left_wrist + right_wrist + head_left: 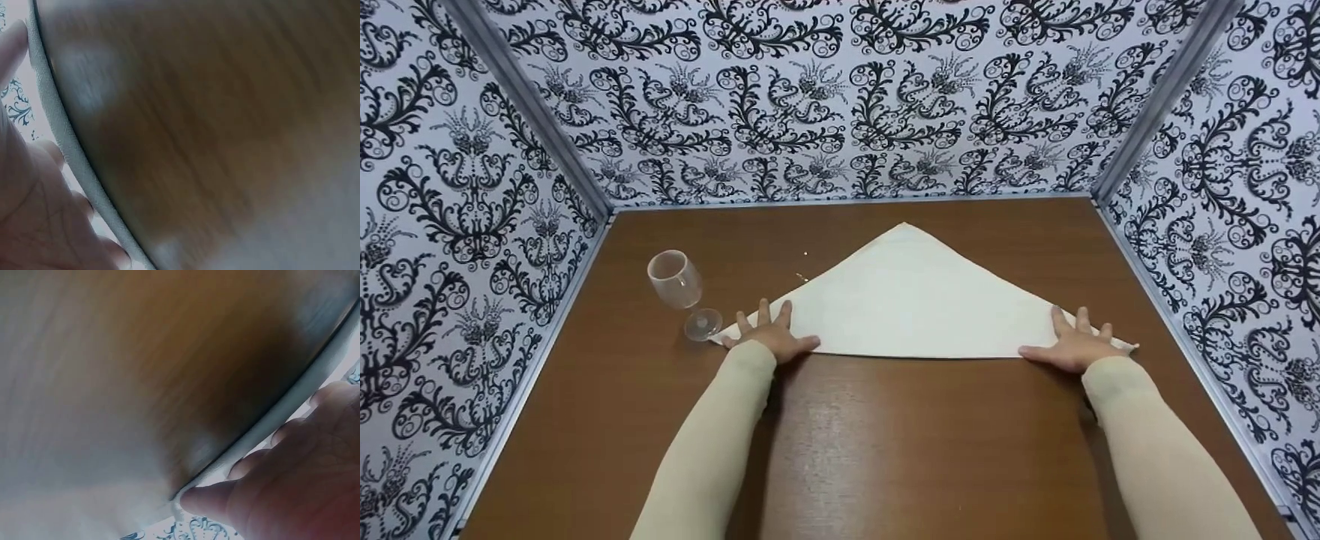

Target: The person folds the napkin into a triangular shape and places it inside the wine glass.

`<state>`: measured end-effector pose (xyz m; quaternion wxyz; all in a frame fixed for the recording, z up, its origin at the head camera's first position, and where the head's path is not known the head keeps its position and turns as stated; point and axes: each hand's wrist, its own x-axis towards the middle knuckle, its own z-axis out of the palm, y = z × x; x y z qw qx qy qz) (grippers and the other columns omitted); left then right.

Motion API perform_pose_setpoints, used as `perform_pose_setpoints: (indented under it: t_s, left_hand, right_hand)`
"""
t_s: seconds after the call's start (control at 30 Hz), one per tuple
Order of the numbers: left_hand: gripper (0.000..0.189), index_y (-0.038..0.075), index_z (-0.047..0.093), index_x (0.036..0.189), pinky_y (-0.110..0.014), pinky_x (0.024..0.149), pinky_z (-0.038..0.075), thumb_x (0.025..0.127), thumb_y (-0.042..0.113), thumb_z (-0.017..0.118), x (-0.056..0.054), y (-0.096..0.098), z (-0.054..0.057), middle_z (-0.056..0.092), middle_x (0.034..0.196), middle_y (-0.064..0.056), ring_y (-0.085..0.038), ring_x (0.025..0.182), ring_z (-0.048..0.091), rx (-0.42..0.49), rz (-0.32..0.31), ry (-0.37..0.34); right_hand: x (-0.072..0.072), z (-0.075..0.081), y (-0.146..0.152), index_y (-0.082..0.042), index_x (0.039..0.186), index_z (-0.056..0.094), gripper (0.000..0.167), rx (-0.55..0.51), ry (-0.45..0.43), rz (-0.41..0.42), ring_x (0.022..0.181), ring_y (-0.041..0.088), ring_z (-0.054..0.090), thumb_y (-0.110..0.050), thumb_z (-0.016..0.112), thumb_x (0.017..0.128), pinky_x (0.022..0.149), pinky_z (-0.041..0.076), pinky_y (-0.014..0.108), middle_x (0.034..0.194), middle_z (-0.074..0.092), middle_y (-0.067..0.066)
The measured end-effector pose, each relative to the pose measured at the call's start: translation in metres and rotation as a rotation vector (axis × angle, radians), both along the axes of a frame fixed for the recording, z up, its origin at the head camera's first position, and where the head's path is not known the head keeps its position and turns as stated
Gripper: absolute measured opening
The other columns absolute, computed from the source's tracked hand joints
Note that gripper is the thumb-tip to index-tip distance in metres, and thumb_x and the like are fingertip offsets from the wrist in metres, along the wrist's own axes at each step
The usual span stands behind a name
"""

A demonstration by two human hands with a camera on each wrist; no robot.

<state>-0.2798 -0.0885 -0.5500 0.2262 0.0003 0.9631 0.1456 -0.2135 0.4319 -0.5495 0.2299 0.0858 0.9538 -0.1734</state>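
Note:
A white cloth napkin (919, 300) lies flat on the table, folded into a triangle with its point toward the back wall. Its long folded edge faces me. My left hand (771, 339) rests on the left corner with fingers spread, the thumb along the fold. On the right corner my right hand (1072, 346) lies the same way, fingers apart. Both wrist views show the thick folded edge (73, 147) running beside the fingers; the left palm (42, 211) and right palm (306, 467) appear close up. Neither hand grips the cloth.
A clear stemmed glass (678, 281) stands at the left, its foot right by the napkin's left corner. Small light specks (802, 277) dot the wood behind the napkin's left side. Patterned walls (840, 97) enclose the brown table (915, 442) at the back and sides.

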Motion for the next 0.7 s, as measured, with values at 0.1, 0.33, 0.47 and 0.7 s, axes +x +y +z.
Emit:
perform_pose_setpoints:
  t_s: [0.1, 0.33, 0.47, 0.7]
  left_hand:
    - [0.103, 0.036, 0.012, 0.17, -0.089, 0.113, 0.005, 0.089, 0.081, 0.057, 0.001, -0.0006, 0.0025, -0.008, 0.179, -0.011, -0.056, 0.16, -0.011, 0.005, -0.001, 0.01]
    - [0.105, 0.037, 0.012, 0.17, -0.088, 0.115, 0.004, 0.088, 0.081, 0.059, 0.0024, -0.0004, 0.0036, -0.007, 0.179, -0.011, -0.055, 0.16, -0.01, -0.01, 0.002, 0.017]
    - [0.105, 0.037, 0.011, 0.17, -0.088, 0.114, 0.002, 0.088, 0.082, 0.057, 0.0025, -0.001, 0.0041, -0.007, 0.179, -0.01, -0.053, 0.161, -0.011, -0.014, 0.0, 0.005]
    - [0.104, 0.038, 0.01, 0.17, -0.09, 0.111, 0.0, 0.088, 0.082, 0.057, 0.0032, -0.002, 0.005, -0.009, 0.179, -0.01, -0.054, 0.16, -0.012, 0.001, -0.004, -0.006]
  right_hand:
    - [0.0012, -0.0005, 0.003, -0.011, 0.169, -0.005, 0.131, 0.016, 0.005, -0.011, 0.142, 0.078, -0.018, -0.092, 0.053, 0.083, 0.094, -0.012, 0.097, 0.165, -0.021, 0.04]
    - [0.0014, -0.0008, 0.0034, -0.011, 0.169, -0.005, 0.132, 0.02, 0.012, -0.008, 0.14, 0.08, -0.018, -0.093, 0.052, 0.082, 0.095, -0.013, 0.096, 0.164, -0.021, 0.041]
    - [0.0011, -0.0004, 0.0032, -0.011, 0.169, -0.004, 0.131, 0.024, 0.015, -0.002, 0.139, 0.081, -0.017, -0.092, 0.052, 0.083, 0.095, -0.011, 0.097, 0.164, -0.02, 0.042]
    - [0.0013, 0.0007, 0.0026, -0.008, 0.169, -0.002, 0.131, 0.038, 0.027, 0.011, 0.139, 0.083, -0.013, -0.091, 0.053, 0.084, 0.095, -0.008, 0.098, 0.164, -0.015, 0.044]
